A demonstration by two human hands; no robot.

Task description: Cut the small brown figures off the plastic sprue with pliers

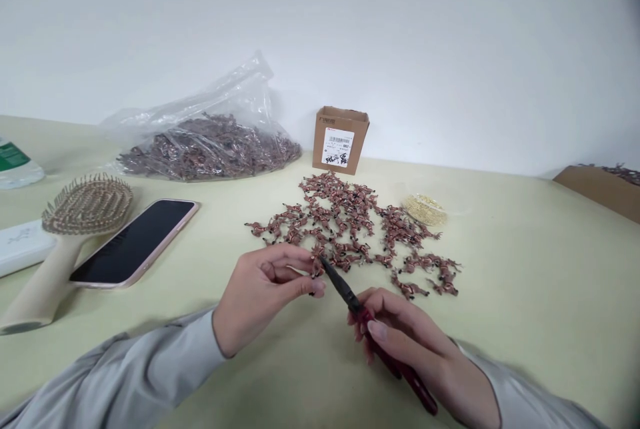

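Table (pixel 525 295), figurine (pixel 315 265) between fingers (pixel 289 253) (left).

Toward the front edge of a pale yellow tabletop (pixel 525 282), the left hand (pixel 263 292) pinches a small brown figurine (pixel 317 262); the right hand (pixel 420 349) grips red-handled pliers (pixel 361 314), their dark tip at the figurine. More figurines (pixel 345 199) lie scattered toward the back edge, where a bulging clear bag (pixel 245 92) and a cardboard box (pixel 359 143) sit. A hairbrush (pixel 50 269) and a phone (pixel 137 242) lie toward the left edge.
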